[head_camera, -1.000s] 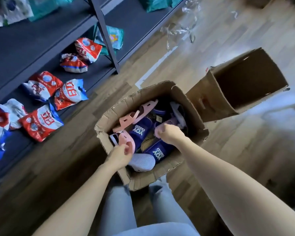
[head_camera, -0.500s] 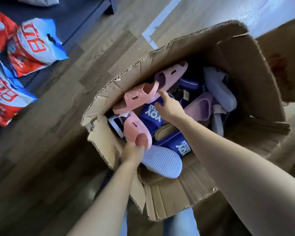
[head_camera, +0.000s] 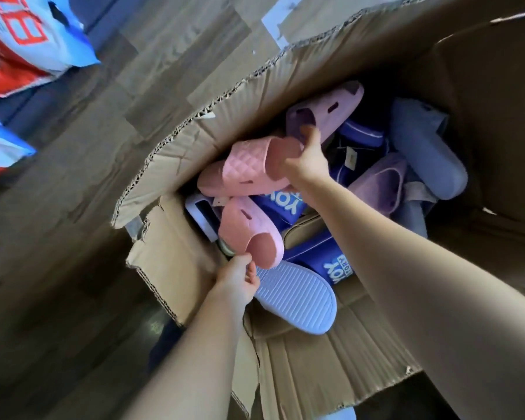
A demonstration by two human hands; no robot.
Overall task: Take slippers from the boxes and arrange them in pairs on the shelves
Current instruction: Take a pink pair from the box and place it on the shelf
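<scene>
Head view: one open cardboard box (head_camera: 255, 95) fills most of the frame, and both bare arms reach down into it.

Two pink quilted slippers lie inside, at the box's left side. The left hand (head_camera: 237, 280) pinches the heel end of the near pink slipper (head_camera: 249, 234), close to the box's torn front corner. The right hand (head_camera: 308, 160) has its fingers curled round the open end of the far pink slipper (head_camera: 246, 171), which lies against the box's left wall.

Also in the box are:
- Two dark blue slippers with white "YOY" lettering: the first blue slipper (head_camera: 282, 204) under the pink pair, and the second blue slipper (head_camera: 325, 262) nearer the box's front.
- One lilac slipper (head_camera: 331, 110) with slots, deep in the box just past the right hand.
- One pale blue slipper (head_camera: 428, 150) toward the box's right wall.
- One purple fuzzy slipper (head_camera: 379, 180) beside the pale blue one.
- One pale ribbed sole (head_camera: 297, 301), turned upward at the box's front, just beside the left hand.
- A dark blue shape (head_camera: 361, 134) behind the right hand, possibly a third blue slipper; too little of it shows to tell.

The right forearm crosses the box's middle and covers part of the blue slippers.

Left of the box lies a wooden floor (head_camera: 88, 122). Beyond it, at the frame's edge, are two red, white and blue packets, both cut off: the upper packet (head_camera: 28, 34) and the lower packet (head_camera: 3, 150).
</scene>
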